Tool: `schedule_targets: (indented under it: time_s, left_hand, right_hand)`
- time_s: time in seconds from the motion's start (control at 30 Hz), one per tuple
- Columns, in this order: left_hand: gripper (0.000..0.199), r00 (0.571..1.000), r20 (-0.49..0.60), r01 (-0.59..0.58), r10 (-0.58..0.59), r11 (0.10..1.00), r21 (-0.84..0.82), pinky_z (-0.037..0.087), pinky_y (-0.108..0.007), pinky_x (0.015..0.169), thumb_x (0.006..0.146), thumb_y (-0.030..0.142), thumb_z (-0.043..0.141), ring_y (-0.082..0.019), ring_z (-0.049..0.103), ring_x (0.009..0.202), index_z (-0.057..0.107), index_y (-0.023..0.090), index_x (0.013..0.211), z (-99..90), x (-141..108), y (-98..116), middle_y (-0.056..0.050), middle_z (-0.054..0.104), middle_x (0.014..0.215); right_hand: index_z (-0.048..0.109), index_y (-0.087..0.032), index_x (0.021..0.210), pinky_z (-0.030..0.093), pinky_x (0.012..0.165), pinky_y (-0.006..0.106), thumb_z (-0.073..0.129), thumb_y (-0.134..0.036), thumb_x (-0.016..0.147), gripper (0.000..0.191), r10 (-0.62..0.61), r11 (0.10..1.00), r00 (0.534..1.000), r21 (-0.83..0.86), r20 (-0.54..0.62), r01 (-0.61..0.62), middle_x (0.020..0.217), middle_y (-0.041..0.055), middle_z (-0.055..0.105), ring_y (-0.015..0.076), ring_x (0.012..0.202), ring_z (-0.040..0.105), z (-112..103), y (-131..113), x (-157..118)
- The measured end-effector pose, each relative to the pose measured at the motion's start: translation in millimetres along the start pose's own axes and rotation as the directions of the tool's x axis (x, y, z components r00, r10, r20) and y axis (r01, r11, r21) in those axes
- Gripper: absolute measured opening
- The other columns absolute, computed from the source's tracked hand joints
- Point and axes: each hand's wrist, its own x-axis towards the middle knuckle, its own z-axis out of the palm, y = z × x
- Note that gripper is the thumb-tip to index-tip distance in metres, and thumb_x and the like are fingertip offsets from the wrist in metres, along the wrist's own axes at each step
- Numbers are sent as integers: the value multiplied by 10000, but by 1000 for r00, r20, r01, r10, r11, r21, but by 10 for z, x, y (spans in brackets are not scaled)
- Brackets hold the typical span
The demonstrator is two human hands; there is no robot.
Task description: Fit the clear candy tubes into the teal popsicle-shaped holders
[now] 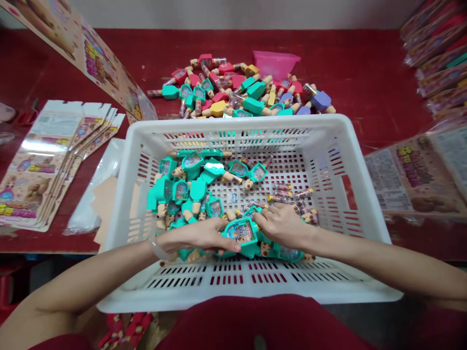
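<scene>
A teal plastic toy (241, 230) with a clear window and a printed picture inside is held low over the front of the white basket (237, 125). My left hand (207, 234) grips its left side, thumb along the near edge. Closed at its upper right end is my right hand (279, 221); its fingertips are partly hidden. More teal toys (180, 189) with tan, spotted ends lie heaped at the basket's left and under my hands. Small clear tubes (280, 193) with dark contents and yellow ends lie to the right, beyond my right hand.
Behind the basket, red, teal, yellow and purple toys (226, 90) lie piled near a pink bin (276, 65). Printed cards (40, 170) are stacked left, beside clear bags (98, 184). A tall printed board (98, 58) leans in from upper left. Packaged cards (416, 175) lie right on the red table (350, 73).
</scene>
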Motion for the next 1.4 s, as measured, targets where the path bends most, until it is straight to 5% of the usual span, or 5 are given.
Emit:
schedule_targets:
  time_s: [0.23, 0.43, 0.7, 1.1, 1.4]
  left_hand:
    - [502, 884, -392, 126, 256, 675, 727, 465, -333, 719, 909, 441, 581, -276, 638, 891, 468, 188, 1327, 113, 74, -68, -94, 669, 998]
    - [807, 596, -650, 401, 470, 527, 749, 403, -453, 994, 915, 497, 565, -372, 410, 1315, 207, 74, 1501, -307, 51, -49, -273, 335, 1482]
    - [503, 605, -678, 452, 417, 522, 724, 393, -442, 966, 937, 403, 552, -327, 518, 1186, 483, 117, 1346, -370, -74, 3, -154, 540, 1347]
    - [409, 594, -682, 487, 428, 483, 728, 396, -416, 905, 939, 409, 545, -316, 584, 1064, 582, 109, 1215, -477, -31, -117, -152, 638, 1157]
    - [356, 609, -670, 484, 424, 470, 738, 439, -402, 851, 912, 384, 576, -313, 605, 1020, 605, 115, 1144, -538, 25, -166, -162, 656, 1096]
  right_hand:
    - [639, -155, 1078, 291, 541, 288, 548, -231, 884, 227, 57, 997, 983, 48, 175, -66, 856, 94, 700, 227, 686, 613, 73, 206, 239]
    - [342, -38, 1469, 331, 1017, 503, 422, -102, 913, 565, -33, 976, 994, -216, -103, 10, 1476, 220, 400, 366, 1333, 366, 131, 1103, 763]
    - [492, -26, 1342, 329, 995, 620, 383, -48, 915, 442, -159, 925, 984, -360, -76, 121, 1291, 256, 537, 380, 1184, 464, 304, 1060, 525]
    - [511, 37, 1212, 373, 896, 475, 363, -276, 1020, 396, 297, 894, 797, -139, -526, -425, 1159, 216, 544, 356, 1133, 479, -1721, 1428, 1376]
    - [668, -116, 1023, 477, 788, 433, 513, -339, 962, 278, 451, 892, 868, 126, -210, -433, 982, 186, 666, 345, 940, 615, -568, 748, 1476]
